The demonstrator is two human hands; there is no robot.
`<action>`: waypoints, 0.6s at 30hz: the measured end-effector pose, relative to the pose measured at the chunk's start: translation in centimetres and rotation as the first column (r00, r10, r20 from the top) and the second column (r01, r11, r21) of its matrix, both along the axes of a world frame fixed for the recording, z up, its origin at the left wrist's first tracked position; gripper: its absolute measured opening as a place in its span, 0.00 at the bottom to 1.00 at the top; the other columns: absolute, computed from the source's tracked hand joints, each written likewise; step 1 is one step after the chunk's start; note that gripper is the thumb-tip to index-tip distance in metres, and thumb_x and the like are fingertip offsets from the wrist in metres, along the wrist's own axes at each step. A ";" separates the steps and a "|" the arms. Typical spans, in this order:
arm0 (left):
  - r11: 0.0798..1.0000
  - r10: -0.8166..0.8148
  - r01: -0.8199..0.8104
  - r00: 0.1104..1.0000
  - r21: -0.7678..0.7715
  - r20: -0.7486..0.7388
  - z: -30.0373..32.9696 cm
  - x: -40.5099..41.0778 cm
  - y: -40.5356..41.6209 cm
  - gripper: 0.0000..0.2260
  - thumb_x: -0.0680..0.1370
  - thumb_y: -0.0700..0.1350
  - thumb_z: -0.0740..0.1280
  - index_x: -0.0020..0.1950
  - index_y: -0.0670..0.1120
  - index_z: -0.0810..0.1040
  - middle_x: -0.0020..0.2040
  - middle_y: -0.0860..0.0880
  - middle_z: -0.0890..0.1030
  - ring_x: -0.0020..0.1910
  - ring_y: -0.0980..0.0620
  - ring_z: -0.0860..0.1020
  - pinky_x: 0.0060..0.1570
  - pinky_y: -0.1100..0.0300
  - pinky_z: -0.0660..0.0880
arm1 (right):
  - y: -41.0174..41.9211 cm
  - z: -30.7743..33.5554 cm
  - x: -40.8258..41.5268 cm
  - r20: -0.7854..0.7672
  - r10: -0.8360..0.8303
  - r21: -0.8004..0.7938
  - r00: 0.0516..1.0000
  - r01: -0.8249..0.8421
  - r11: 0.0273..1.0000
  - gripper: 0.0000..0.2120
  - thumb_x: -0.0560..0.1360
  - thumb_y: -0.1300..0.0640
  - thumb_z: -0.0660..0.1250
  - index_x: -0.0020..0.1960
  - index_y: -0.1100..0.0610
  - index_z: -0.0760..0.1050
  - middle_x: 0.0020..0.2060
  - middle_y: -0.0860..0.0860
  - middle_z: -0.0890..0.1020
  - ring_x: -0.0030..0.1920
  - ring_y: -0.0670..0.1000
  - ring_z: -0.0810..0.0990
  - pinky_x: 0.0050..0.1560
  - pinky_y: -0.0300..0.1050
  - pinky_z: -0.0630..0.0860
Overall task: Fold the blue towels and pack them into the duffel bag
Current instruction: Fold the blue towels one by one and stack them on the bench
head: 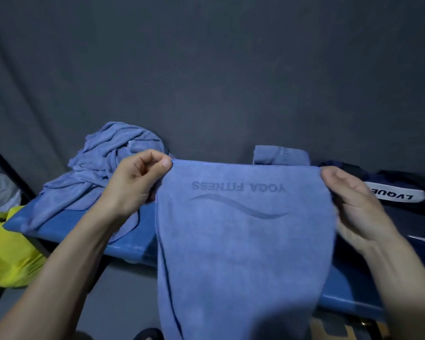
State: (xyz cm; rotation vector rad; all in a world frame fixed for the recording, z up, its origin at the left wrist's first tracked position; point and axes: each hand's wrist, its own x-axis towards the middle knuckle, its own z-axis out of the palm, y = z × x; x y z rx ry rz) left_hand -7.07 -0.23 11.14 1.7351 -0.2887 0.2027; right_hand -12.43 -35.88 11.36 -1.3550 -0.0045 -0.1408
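Closest to me hangs the blue towel (pixel 243 241), held up in the air by its top edge and dropping straight down past the front of the blue table (pixel 123 244). The left hand (pixel 138 182) pinches the top left corner between thumb and curled fingers. The right hand (pixel 353 202) has the top right corner, thumb on the near face and the other fingers tucked behind the cloth, so how tightly they close I can't say for sure. The "YOGA FITNESS" print reads reversed and upside down from here, and the cloth is stretched fairly flat between the two hands.

To my eye this is the start of a fold: the towel is spread and squared, not yet doubled. The next move likely calls for bringing the two corners together, or lowering the towel onto the table to crease it, keeping the edges lined up so it stays neat.

Beyond the left hand, a crumpled heap of blue towels (pixel 103 168) sits on the table, still unfolded. Behind the held towel's top edge a folded towel (pixel 280 155) shows. Beyond the right hand lies the dark duffel bag (pixel 398 192), with white lettering on it, at the table's right end. A yellow bag (pixel 8 253) sits low on the left.
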 end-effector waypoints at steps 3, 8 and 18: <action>0.989 0.131 -0.144 0.951 0.025 0.280 1.5 0.6 -0.5 0.08 0.84 0.42 0.65 0.46 0.51 0.78 0.35 0.61 0.77 0.35 0.63 0.72 0.37 0.69 0.69 | 0.6 -0.4 1.7 0.119 -0.118 -0.008 0.986 0.120 0.993 0.05 0.78 0.54 0.67 0.45 0.53 0.78 0.38 0.48 0.82 0.39 0.46 0.77 0.41 0.41 0.72; 0.976 0.217 -0.187 0.795 -0.110 0.567 4.1 -0.6 -0.3 0.07 0.84 0.41 0.65 0.49 0.53 0.78 0.42 0.65 0.82 0.43 0.66 0.77 0.47 0.69 0.73 | 1.0 2.0 1.7 0.432 -0.155 0.138 0.889 0.105 0.985 0.04 0.78 0.54 0.67 0.44 0.50 0.78 0.39 0.46 0.80 0.41 0.44 0.77 0.45 0.36 0.75; 0.880 -0.313 0.322 0.946 0.350 -0.083 -3.8 0.3 5.0 0.05 0.80 0.47 0.71 0.46 0.49 0.85 0.42 0.46 0.85 0.44 0.53 0.81 0.49 0.61 0.77 | -3.2 -5.4 0.1 -0.091 0.215 -0.516 0.972 -0.231 0.825 0.11 0.73 0.49 0.72 0.43 0.57 0.81 0.34 0.52 0.81 0.38 0.47 0.77 0.42 0.35 0.74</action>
